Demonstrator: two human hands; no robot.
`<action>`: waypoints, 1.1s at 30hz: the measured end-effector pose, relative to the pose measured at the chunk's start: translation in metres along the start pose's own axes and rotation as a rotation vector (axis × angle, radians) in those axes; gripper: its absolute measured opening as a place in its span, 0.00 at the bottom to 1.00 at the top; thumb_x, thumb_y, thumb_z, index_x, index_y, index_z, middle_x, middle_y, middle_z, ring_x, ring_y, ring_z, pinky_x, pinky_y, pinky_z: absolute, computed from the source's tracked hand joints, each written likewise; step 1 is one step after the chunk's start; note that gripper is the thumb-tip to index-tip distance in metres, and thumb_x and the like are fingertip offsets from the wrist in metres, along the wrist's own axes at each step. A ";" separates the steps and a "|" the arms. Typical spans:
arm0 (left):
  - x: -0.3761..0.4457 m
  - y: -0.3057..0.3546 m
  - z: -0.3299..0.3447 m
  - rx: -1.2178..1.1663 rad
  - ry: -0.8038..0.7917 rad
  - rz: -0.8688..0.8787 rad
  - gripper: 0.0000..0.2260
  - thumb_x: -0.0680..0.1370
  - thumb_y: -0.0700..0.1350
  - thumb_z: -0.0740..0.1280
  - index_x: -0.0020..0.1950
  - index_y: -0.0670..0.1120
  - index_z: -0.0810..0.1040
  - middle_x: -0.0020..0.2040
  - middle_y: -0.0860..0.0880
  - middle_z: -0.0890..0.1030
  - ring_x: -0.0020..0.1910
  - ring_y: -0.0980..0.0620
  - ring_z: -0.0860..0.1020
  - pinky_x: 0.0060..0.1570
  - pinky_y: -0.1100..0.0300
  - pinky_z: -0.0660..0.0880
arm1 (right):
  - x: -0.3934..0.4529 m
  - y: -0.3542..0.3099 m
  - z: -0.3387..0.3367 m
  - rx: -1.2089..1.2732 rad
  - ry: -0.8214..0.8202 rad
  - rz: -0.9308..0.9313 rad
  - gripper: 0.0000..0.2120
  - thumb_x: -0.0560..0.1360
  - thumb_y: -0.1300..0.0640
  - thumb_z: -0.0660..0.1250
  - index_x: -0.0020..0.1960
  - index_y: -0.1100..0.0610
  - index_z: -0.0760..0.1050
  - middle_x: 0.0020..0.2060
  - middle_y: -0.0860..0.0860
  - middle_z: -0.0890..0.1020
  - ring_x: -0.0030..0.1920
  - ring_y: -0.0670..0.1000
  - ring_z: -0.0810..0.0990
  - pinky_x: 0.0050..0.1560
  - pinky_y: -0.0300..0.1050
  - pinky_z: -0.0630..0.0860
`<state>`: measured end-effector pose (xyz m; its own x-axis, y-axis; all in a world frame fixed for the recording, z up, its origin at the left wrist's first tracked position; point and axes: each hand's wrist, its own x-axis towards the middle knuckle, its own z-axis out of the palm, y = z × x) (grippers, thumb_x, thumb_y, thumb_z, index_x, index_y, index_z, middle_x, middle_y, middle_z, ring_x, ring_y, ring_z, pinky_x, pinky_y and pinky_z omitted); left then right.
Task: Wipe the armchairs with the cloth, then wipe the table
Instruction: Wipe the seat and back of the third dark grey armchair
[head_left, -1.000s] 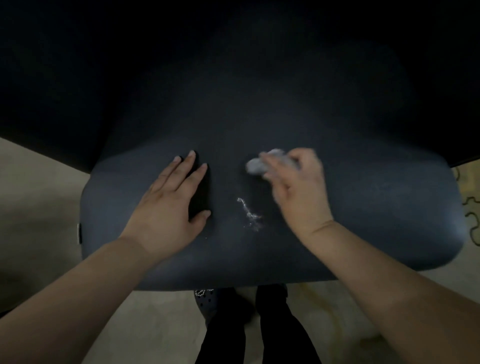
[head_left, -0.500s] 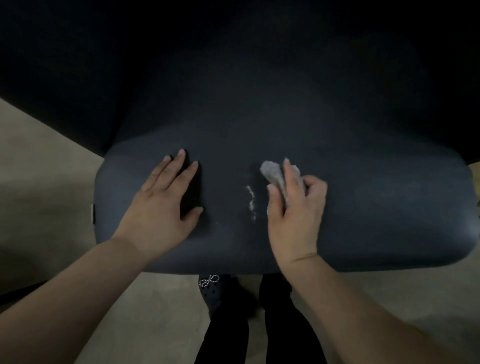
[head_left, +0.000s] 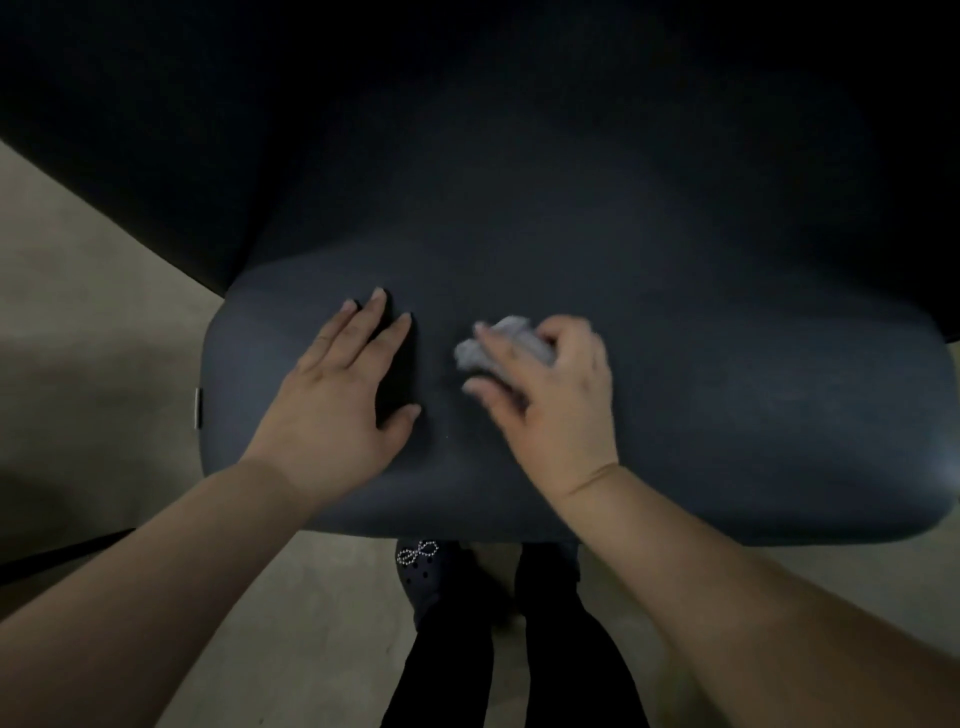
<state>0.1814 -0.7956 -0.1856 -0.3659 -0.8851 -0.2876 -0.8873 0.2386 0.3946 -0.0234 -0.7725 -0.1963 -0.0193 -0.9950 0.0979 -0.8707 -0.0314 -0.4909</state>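
Observation:
A dark navy armchair (head_left: 753, 415) fills the middle of the view, its padded surface facing me and the rest fading into shadow above. My left hand (head_left: 343, 384) rests flat on the padding, fingers straight and spread. Just to its right, my right hand (head_left: 550, 395) grips a small crumpled grey cloth (head_left: 511, 340) and presses it against the padding. The cloth sticks out past my fingertips at the upper left of that hand. No white streak shows on the fabric between my hands.
Beige floor (head_left: 93, 322) lies to the left and below the chair. My legs in black trousers and a dark clog (head_left: 421, 571) with a beaded bow stand right under the cushion's near edge. The background above is dark.
My right hand swept the cloth down over the white streak and back up to the left. The streak is gone now. My left hand stayed flat in place.

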 end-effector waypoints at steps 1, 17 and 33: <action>0.000 0.000 0.000 -0.002 0.004 -0.002 0.36 0.73 0.55 0.67 0.78 0.50 0.57 0.79 0.51 0.50 0.77 0.51 0.47 0.75 0.54 0.49 | -0.001 -0.002 0.000 -0.002 -0.051 -0.082 0.19 0.71 0.45 0.70 0.61 0.45 0.78 0.49 0.58 0.74 0.47 0.59 0.73 0.49 0.52 0.75; -0.002 -0.002 -0.003 -0.032 0.045 0.007 0.35 0.73 0.51 0.69 0.77 0.48 0.59 0.78 0.48 0.53 0.77 0.49 0.49 0.75 0.56 0.48 | 0.025 0.026 -0.009 -0.008 0.130 0.184 0.19 0.73 0.52 0.70 0.64 0.47 0.76 0.49 0.60 0.72 0.47 0.58 0.71 0.50 0.53 0.74; -0.017 0.000 0.001 0.144 -0.129 -0.045 0.52 0.63 0.67 0.70 0.78 0.57 0.42 0.78 0.56 0.38 0.76 0.52 0.38 0.72 0.51 0.42 | -0.018 -0.017 0.006 0.021 0.007 0.084 0.22 0.73 0.56 0.70 0.66 0.48 0.74 0.48 0.59 0.72 0.47 0.59 0.72 0.50 0.55 0.75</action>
<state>0.1871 -0.7797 -0.1817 -0.3494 -0.8399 -0.4153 -0.9312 0.2624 0.2529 -0.0055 -0.7545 -0.1952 -0.0959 -0.9935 0.0618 -0.8553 0.0505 -0.5156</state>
